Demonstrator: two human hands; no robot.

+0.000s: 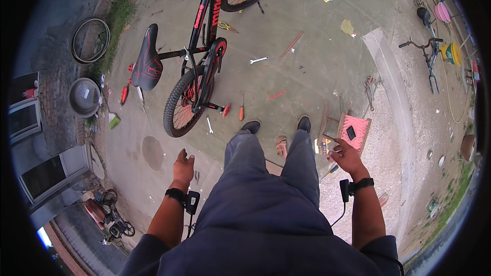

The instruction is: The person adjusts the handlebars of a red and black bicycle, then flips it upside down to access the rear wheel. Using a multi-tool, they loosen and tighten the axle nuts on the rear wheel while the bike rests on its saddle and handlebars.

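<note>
A black and red bicycle [202, 51] stands ahead and to the left of me, saddle [147, 59] toward me. My left hand [183, 166] hangs below its rear tyre [174, 117], fingers loosely bent, apart, empty. My right hand [343, 155] hangs with fingers apart, over or beside small yellow and black items at a low wooden stool [332, 122]; whether its fingertips touch anything is unclear. Beside that is a pink pad [356, 128] with a black phone-like object [351, 133]. An orange-handled screwdriver [241, 112], a spanner [209, 125] and another spanner [259, 60] lie on the concrete.
More tools [371, 94] lie at right, near a bicycle frame [432, 61] and yellow bucket [451, 54]. Pliers [228, 27] lie behind the bicycle. A metal basin [84, 97], loose rim [91, 41] and green broom [114, 119] are at left, along a building wall [48, 71].
</note>
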